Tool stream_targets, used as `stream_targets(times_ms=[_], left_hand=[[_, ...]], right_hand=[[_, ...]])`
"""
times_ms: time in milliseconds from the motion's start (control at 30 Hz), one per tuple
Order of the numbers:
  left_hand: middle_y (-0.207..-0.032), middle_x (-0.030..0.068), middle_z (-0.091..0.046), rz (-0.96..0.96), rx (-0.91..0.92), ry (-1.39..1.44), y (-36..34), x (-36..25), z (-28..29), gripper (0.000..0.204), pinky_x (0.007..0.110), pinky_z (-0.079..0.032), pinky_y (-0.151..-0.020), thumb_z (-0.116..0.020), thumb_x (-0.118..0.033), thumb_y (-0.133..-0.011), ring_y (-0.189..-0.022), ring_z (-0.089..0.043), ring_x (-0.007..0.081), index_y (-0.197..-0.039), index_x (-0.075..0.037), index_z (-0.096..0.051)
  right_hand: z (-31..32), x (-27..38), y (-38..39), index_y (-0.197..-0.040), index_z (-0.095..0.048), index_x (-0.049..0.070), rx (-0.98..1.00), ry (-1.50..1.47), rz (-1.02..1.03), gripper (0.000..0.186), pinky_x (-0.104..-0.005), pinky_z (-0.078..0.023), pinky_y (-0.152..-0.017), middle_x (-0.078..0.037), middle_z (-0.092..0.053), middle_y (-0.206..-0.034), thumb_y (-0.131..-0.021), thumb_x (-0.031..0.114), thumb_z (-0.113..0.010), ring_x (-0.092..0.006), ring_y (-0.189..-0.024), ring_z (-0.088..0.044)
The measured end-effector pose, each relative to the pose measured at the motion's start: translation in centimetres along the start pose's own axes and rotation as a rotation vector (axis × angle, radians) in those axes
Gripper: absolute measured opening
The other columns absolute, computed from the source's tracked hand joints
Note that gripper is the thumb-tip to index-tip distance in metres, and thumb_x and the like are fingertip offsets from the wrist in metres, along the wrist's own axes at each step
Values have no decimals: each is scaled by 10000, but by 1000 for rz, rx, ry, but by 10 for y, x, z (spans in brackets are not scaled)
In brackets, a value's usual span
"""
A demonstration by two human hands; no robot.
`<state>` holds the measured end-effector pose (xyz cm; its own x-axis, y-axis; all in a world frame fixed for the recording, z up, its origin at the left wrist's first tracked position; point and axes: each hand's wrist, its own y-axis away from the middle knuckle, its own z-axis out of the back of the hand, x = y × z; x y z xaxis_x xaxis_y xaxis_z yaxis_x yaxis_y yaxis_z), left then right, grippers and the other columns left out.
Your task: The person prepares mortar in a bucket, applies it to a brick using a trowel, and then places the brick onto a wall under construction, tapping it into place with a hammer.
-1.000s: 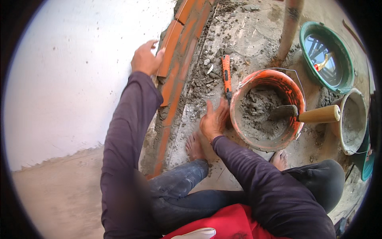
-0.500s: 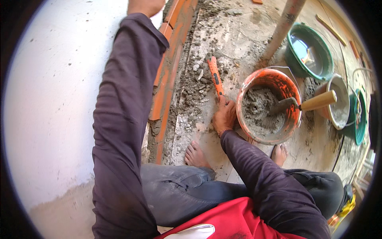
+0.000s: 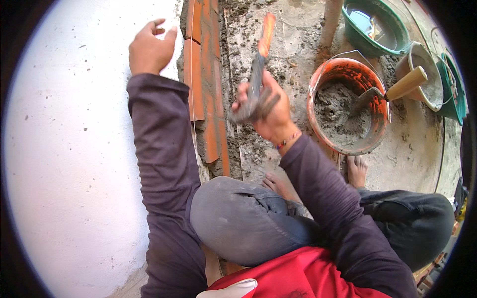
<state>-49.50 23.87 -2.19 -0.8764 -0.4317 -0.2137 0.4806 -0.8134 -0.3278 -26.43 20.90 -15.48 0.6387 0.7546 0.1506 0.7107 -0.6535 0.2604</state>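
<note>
My right hand is wrapped round a hammer close to its head, holding it above the mortar-strewn floor. The hammer's orange grip points away from me, and its metal head is smeared by motion. Over by the white wall, my left hand holds nothing, its fingers apart and slightly bent. I cannot tell whether it touches the wall. Between my hands runs a low course of orange bricks with grey mortar, a thin string along it.
Right of my right hand stands an orange bucket of mortar, a wooden-handled trowel resting in it. Beyond are a green tub of water, a pale bucket, another green tub and an upright pole.
My right hand has lifted the hammer off the floor and brought it left, toward the bricks. My left hand has drawn back nearer to me, beside the wall. The view has shifted.
</note>
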Motion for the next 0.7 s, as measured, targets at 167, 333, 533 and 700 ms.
stream_targets(times_ms=[167, 333, 533, 700], left_hand=[[-1202, 89, -624, -121, 189, -355, 54, 5, -6, 469, 415, -484, -941, -673, -360, -837, -1127, -584, 303, -1244, -133, -617], [-1293, 69, -560, -325, 322, -629, 110, 1, -2, 623, 459, -380, -1010, -752, -358, -766, -1199, -492, 316, -1279, -67, -551], [-1299, 53, -539, -291, 328, -715, 125, 7, -22, 765, 463, -254, -1051, -757, -448, -737, -1208, -459, 279, -1355, -74, -503], [-1291, 26, -538, -234, 319, -754, 118, 0, -35, 790, 470, -244, -1034, -787, -451, -697, -1200, -454, 254, -1348, -97, -513]], right_hand=[[-2, -14, 8, -1528, -178, 105, -162, 147, -21, 775, -335, -509, -578, -37, -525, -855, -945, 510, -491, -153, -682, -556], [18, -25, -1, -1517, -173, -7, -52, 655, 149, 1027, -285, -511, -681, -62, -563, -1039, -734, 230, -795, -123, -749, -544], [54, -52, 23, -1521, -228, 15, 77, 843, 240, 994, -312, -501, -783, -96, -578, -1134, -654, 152, -693, -163, -793, -552], [62, -41, 31, -1527, -230, 20, 213, 836, 211, 1017, -314, -485, -767, -125, -562, -1178, -604, 153, -638, -185, -757, -540]])
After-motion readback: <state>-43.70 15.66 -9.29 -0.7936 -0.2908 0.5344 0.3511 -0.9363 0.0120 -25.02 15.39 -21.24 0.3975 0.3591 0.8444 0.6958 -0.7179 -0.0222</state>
